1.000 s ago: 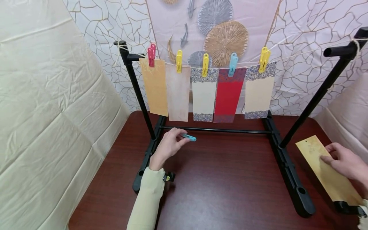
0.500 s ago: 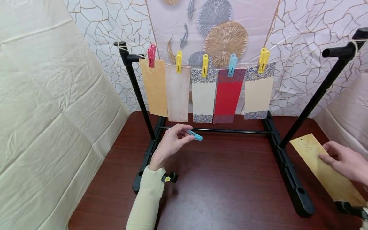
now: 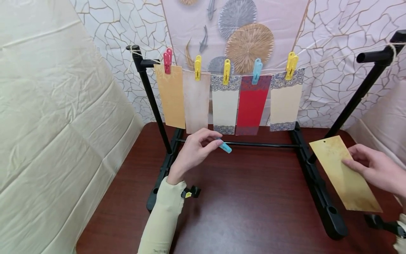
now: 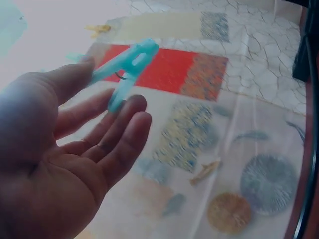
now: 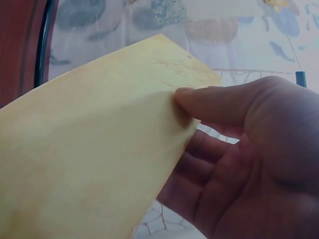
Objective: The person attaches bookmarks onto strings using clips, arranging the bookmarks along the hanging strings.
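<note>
My left hand (image 3: 198, 148) pinches a light blue clothespin (image 3: 226, 147) in front of the hanging cards; the left wrist view shows the clothespin (image 4: 130, 69) between thumb and fingers. At the right, my right hand (image 3: 374, 167) grips the long edge of a yellowish paper card (image 3: 345, 176), thumb on its face. A small hole shows near the card's upper end. Along a string hang an orange card (image 3: 171, 100), a pale pink card (image 3: 197, 106), a white patterned card (image 3: 225, 107), a red card (image 3: 252, 106) and a beige patterned card (image 3: 286, 102), each under a clothespin.
A black stand holds the string, with a left post (image 3: 153, 106), a right post (image 3: 355, 95) and a low crossbar (image 3: 253, 144). Its feet rest on a dark brown table (image 3: 247, 197). Patterned cloth (image 3: 336, 21) hangs behind, and cream fabric (image 3: 63, 123) rises at the left.
My left hand has moved right and slightly up with the blue clothespin. My right hand has brought the yellowish card left and upward, now overlapping the base of the right post.
</note>
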### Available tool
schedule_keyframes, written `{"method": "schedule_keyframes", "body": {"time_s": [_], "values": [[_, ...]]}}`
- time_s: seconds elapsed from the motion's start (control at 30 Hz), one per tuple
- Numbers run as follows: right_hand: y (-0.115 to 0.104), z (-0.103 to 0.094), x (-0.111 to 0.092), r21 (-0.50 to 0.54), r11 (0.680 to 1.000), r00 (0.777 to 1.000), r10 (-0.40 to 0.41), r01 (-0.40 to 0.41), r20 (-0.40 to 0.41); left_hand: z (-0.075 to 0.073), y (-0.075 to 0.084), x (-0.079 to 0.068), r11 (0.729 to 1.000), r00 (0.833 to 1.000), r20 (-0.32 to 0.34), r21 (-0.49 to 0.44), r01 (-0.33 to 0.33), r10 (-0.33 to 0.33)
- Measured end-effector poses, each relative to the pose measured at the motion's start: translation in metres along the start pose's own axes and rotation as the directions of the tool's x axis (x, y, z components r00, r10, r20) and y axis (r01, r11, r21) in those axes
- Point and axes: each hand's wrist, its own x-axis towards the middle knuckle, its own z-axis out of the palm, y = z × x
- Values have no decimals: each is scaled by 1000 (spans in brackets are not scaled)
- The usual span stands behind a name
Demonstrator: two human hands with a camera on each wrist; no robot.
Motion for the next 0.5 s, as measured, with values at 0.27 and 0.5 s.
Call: {"method": "schedule_keyframes", "body": {"time_s": [0.27, 0.5], "values": [[-16, 2, 11, 73, 997, 1000, -28, 29, -10, 0, 18, 14, 997, 997, 8, -25, -78, 78], [-26, -2, 20, 146, 987, 995, -63, 74, -82, -1, 41, 33, 991, 990, 43, -3, -135, 135]]}}
